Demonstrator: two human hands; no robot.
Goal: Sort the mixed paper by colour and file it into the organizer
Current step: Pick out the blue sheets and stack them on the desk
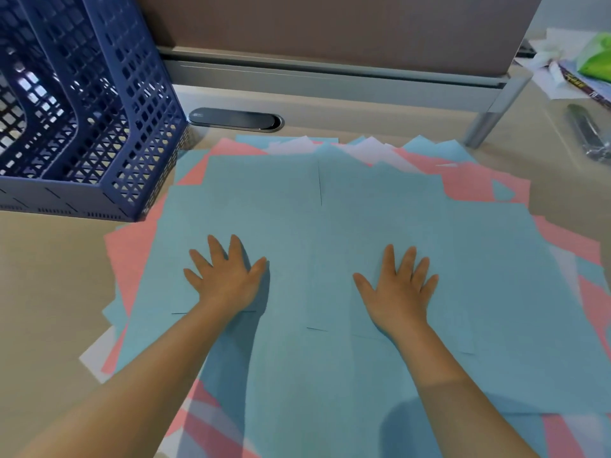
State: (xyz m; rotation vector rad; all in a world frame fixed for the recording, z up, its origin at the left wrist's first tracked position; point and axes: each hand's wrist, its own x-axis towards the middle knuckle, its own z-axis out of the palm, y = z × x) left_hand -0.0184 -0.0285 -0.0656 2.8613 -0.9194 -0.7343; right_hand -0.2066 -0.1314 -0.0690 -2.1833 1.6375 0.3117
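Blue paper (pixel 330 233) lies flat under both spread-apart fingers: left hand (pixel 228 279), right hand (pixel 396 292); organizer (pixel 99 127) beyond the left fingertips.

bright, even light | soft shadows under arms | wide-angle edge bending | slight blur

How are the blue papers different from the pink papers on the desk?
The blue papers lie on top of the pile; the pink papers mostly peek out from underneath at the edges. Both the left hand and the right hand rest flat on blue papers, and neither touches a pink one. Both colours are flat sheets in one messy pile, and none is in the organizer yet.
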